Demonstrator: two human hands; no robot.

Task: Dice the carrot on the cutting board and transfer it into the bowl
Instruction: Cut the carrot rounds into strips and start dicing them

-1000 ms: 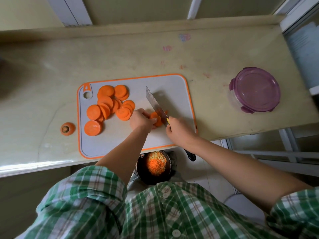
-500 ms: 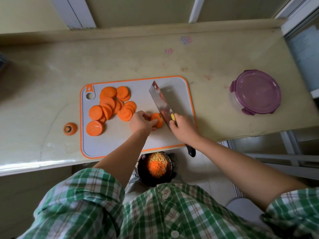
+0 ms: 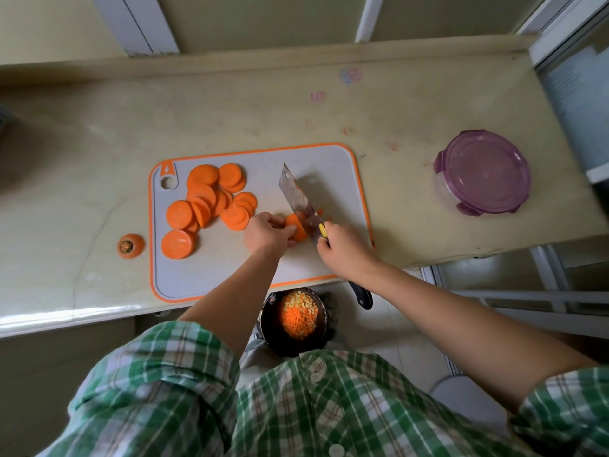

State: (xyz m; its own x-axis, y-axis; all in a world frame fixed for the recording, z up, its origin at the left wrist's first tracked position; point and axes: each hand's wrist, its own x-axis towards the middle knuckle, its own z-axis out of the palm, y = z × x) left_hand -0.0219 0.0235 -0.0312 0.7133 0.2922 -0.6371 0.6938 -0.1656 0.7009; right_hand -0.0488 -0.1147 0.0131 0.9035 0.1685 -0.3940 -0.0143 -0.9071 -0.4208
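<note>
A grey cutting board (image 3: 214, 268) with an orange rim lies on the counter. Several round carrot slices (image 3: 211, 199) are piled on its left half. My left hand (image 3: 267, 230) pinches a small stack of carrot slices (image 3: 294, 227) near the board's middle. My right hand (image 3: 346, 250) grips the handle of a cleaver (image 3: 298, 201), and its blade stands against the right side of that stack. A few cut strips lie just right of the blade. Below the counter's front edge sits a dark bowl (image 3: 273, 338) holding diced carrot.
A cut-off carrot top (image 3: 130, 245) lies on the counter left of the board. A clear container with a purple lid (image 3: 482, 171) stands at the right. The counter ends at a raised back ledge, and its right end is near a window frame.
The cleaver lifted off the stack half a second ago and is now back down against it. My left hand has stayed on the stack.
</note>
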